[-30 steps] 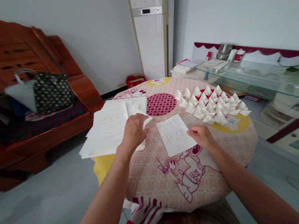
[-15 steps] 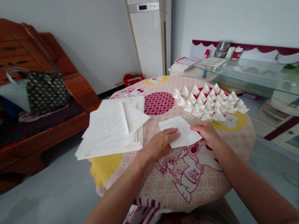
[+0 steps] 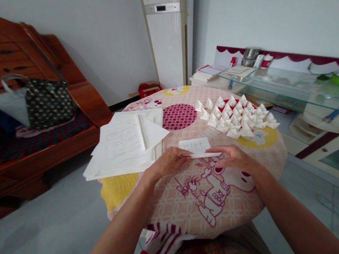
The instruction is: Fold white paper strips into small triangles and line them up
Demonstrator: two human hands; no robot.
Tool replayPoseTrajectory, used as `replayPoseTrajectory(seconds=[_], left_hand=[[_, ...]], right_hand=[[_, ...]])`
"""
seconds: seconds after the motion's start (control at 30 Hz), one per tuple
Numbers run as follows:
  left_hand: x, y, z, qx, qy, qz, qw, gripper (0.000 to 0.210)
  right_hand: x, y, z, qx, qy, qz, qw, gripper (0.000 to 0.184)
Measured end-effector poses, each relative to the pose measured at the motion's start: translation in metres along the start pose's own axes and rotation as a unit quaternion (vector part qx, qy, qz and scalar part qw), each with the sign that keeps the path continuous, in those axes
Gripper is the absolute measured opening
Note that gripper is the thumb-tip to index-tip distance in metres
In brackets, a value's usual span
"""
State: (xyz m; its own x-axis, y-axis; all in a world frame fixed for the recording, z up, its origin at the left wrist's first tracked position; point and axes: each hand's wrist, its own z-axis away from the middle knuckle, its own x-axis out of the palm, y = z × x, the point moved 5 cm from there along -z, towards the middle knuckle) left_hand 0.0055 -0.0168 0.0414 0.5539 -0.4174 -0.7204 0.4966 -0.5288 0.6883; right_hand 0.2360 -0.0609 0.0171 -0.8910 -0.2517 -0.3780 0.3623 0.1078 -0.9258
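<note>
A small sheet of paper [image 3: 195, 145] with writing on it lies before me on the cloth-covered round table [image 3: 177, 206], its near edge folded up. My left hand [image 3: 172, 160] is closed on the left end of that edge. At the right end, my right hand [image 3: 234, 156] pinches the edge between thumb and fingers. Left of the hands rests a stack of white paper [image 3: 120, 146], the top sheets handwritten. Several small folded paper boats [image 3: 236, 116] stand in rows to the right.
A wooden bench [image 3: 86, 102] with bags [image 3: 48, 100] on it is at the left. To the right runs a glass-topped cabinet [image 3: 294, 87] holding papers, a pot and cups. A tall white air conditioner [image 3: 168, 44] stands behind the table.
The near edge of the small sheet has gone from flat to folded up. Both hands have shifted from the sheet's sides to the two ends of this edge.
</note>
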Motion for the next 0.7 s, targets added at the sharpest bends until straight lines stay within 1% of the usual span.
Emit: replayPoseTrajectory(seconds=[0.03,0.07,0.1,0.17,0.2,0.3,0.37,0.43,0.5,0.57,0.63,0.7], left_hand=[[0.003,0.0,0.0,0.007,-0.026,0.017,0.999,0.022],[0.004,-0.003,-0.001,-0.001,-0.025,0.02,0.999,0.023],[0.005,-0.007,-0.003,-0.011,-0.023,0.02,0.999,0.025],[0.004,-0.018,-0.01,-0.052,0.005,0.006,0.999,0.029],[0.003,-0.024,-0.015,-0.078,0.015,0.003,0.997,0.032],[0.003,-0.04,-0.029,-0.143,0.044,0.013,0.989,0.037],[0.006,-0.047,-0.037,-0.167,0.044,0.049,0.984,0.032],[0.01,-0.052,-0.039,-0.196,0.05,0.074,0.977,0.025],[0.012,-0.055,-0.036,-0.218,0.083,0.07,0.97,0.016],[0.01,-0.054,-0.031,-0.223,0.134,0.047,0.964,0.008],[0.008,-0.052,-0.025,-0.22,0.171,0.023,0.96,0.024],[0.007,-0.051,-0.021,-0.224,0.179,0.006,0.958,0.036]], right_hand=[[0.0,0.003,-0.001,0.01,0.023,0.007,1.0,0.042],[0.0,0.006,-0.004,0.015,0.041,0.013,0.999,0.033],[-0.001,0.008,-0.007,0.024,0.061,0.015,0.998,0.028],[-0.003,0.012,-0.016,0.052,0.095,0.008,0.994,0.029],[-0.004,0.013,-0.021,0.072,0.098,-0.006,0.993,0.028],[-0.001,0.016,-0.038,0.14,0.074,-0.051,0.986,0.023],[0.001,0.017,-0.046,0.181,0.077,-0.02,0.98,0.02],[0.002,0.019,-0.051,0.209,0.088,0.059,0.972,0.022],[0.005,0.019,-0.053,0.207,0.101,0.13,0.964,0.025],[0.007,0.018,-0.054,0.181,0.119,0.172,0.961,0.026],[0.008,0.018,-0.055,0.152,0.138,0.203,0.958,0.028],[0.007,0.017,-0.055,0.13,0.151,0.237,0.951,0.03]])
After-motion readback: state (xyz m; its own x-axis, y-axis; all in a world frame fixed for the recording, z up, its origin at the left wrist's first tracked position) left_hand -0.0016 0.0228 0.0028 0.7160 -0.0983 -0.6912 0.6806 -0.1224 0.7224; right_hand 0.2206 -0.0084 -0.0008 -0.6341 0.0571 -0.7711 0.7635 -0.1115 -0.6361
